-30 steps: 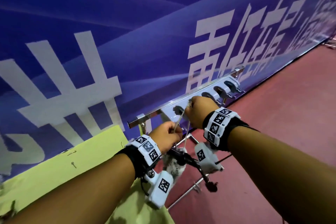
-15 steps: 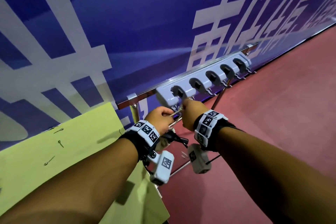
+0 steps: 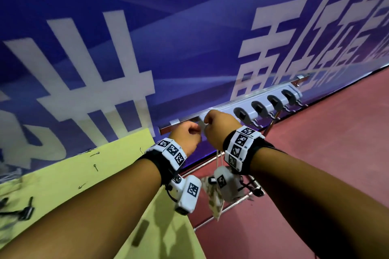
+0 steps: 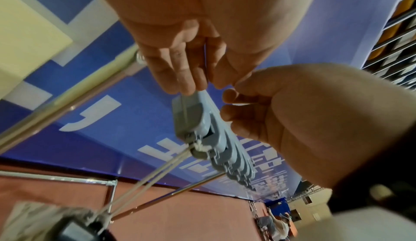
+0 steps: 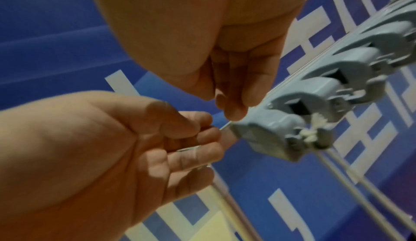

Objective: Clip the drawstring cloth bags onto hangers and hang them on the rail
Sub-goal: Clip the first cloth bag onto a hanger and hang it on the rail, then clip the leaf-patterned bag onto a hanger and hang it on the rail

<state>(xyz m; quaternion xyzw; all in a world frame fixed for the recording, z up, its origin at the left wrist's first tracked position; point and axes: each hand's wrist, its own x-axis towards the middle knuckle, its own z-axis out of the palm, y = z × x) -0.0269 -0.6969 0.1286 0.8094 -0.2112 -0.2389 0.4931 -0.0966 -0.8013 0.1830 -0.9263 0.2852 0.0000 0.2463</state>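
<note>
Table (image 3: 52, 176): yellow-green top at far left, with small pins and a dark clip (image 3: 26, 212) lying on it.

Banner (image 3: 189, 38): blue with large white characters, running behind everything.

Left hand (image 3: 186, 137): ours, raised to the left end of the hanger. The right wrist view shows its fingers (image 5: 202, 154) curled inward, thumb over them. A thin pale line sits at the fingertips, but we cannot tell whether they pinch it or hold nothing.

Rail (image 3: 185, 121): a shiny metal bar, running up to the right along the banner, just behind both our hands.

Right hand (image 3: 221, 126): ours, just beside the left one, almost touching. The left wrist view shows its fingers (image 4: 180, 70) and thumb brought together on the top edge of the hanger's end clip.

Hanger (image 3: 267, 105): a grey plastic bar along the rail, with a row of dark-centred clips. Four clips stand clear to the right of our hands; the leftmost is hidden behind our right hand in the head view.

Cord (image 4: 157, 177): pale, knotted and caught in the end clip's jaw, two strands leading down from it.

Bag (image 3: 214, 197): patterned cloth, hanging below our wrists on the cord, over the red floor (image 3: 315, 143).
</note>
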